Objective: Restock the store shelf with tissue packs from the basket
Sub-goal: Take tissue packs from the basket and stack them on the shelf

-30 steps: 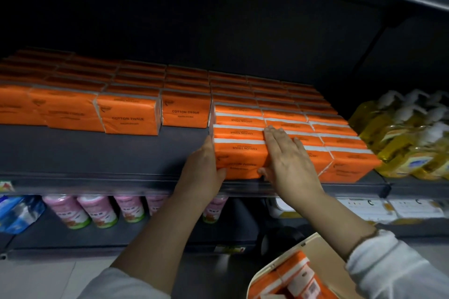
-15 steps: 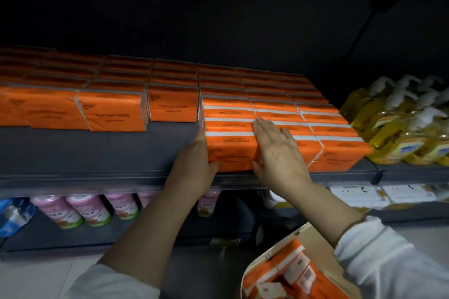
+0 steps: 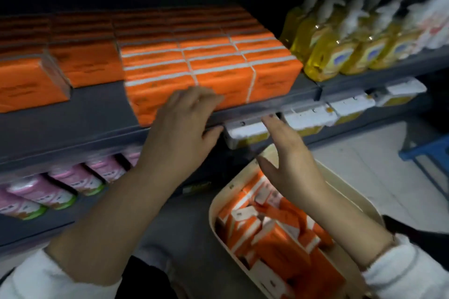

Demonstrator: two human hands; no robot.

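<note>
Orange tissue packs (image 3: 213, 73) stand in rows on the dark grey shelf (image 3: 73, 124). My left hand (image 3: 179, 128) rests at the shelf's front edge, its fingers loosely bent against the front pack, holding nothing. My right hand (image 3: 289, 153) hovers with straight fingers below the shelf edge, above the cream basket (image 3: 218, 201). Several orange and white tissue packs (image 3: 274, 238) lie jumbled in the basket at the lower right. The picture is blurred by motion.
Yellow pump bottles (image 3: 340, 39) stand on the shelf to the right of the packs. White price tags (image 3: 308, 116) hang under the shelf edge. Pink bottles (image 3: 63, 187) lie on the lower shelf at left. A blue stool (image 3: 427, 153) stands on the floor at right.
Both hands have come off the front tissue pack. My right hand dropped below the shelf edge toward the basket; the view swung down and right, showing more of the basket.
</note>
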